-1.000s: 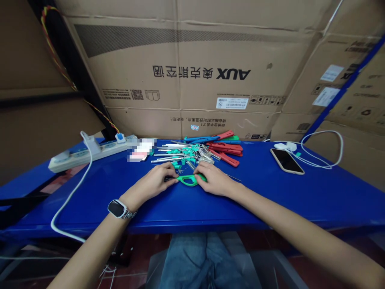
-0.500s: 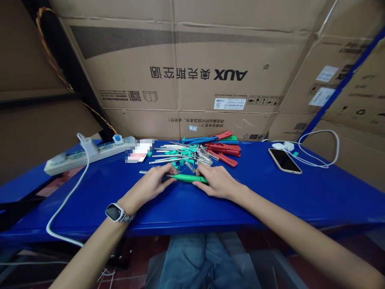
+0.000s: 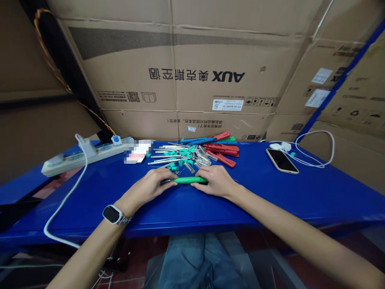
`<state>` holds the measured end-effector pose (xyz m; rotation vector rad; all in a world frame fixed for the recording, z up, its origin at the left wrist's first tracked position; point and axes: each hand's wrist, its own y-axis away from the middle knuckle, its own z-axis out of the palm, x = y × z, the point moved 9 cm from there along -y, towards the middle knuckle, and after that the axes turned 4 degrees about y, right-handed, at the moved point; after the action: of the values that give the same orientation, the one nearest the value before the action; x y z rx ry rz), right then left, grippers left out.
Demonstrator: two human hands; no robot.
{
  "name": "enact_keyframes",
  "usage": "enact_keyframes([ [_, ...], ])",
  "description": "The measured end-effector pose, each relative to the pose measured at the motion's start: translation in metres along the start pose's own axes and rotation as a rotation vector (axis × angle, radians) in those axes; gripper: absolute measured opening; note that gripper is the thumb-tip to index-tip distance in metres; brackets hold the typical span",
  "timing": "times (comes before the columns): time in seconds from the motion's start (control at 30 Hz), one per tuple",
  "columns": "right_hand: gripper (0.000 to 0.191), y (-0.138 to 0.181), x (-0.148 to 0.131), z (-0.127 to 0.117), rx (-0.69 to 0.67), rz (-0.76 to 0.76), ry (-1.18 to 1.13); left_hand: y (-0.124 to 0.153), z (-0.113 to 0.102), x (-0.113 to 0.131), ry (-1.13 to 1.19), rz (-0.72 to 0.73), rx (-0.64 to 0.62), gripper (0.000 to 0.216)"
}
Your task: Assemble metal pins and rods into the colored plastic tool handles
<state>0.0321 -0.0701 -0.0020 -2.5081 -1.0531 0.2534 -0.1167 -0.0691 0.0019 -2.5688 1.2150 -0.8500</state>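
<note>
the left forearm rises from the lower left and the right forearm from the lower right, and both bend inward so that the left hand and the right hand face each other low over the glossy blue desk, backs upward. between them, lying crosswise near the middle of the desk, is a slim green plastic handle. the left fingers pinch its left end, where a bit of dark shaft shows between thumb and forefinger; the right fingers pinch its right end, thumb on the near side. a watch with a dark screen and silver link band sits on the left wrist. just beyond the hands lies a pile of silver metal tubes, teal plastic bits and clear plastic pieces, with flat red plastic handles at its right.

a second ago the green handle showed an open loop; now it is turned so that only a narrow edge shows. the silver tube that stuck out past the left hand half a second ago is hidden now. both hands have kept their grip.
</note>
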Motion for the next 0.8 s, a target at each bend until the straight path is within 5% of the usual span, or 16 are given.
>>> enact_keyframes([
  [0.27, 0.018, 0.0, 0.001, 0.003, 0.019, 0.025, 0.008, 0.0, 0.001, -0.004, -0.005, -0.031, 0.011, 0.022],
  [0.53, 0.031, 0.001, 0.009, 0.003, -0.041, 0.082, -0.049, 0.002, -0.001, -0.009, 0.0, -0.055, 0.0, 0.02],
  [0.8, 0.03, 0.0, 0.003, 0.008, -0.047, 0.034, -0.145, -0.005, 0.009, 0.016, -0.102, -0.004, -0.011, 0.031],
])
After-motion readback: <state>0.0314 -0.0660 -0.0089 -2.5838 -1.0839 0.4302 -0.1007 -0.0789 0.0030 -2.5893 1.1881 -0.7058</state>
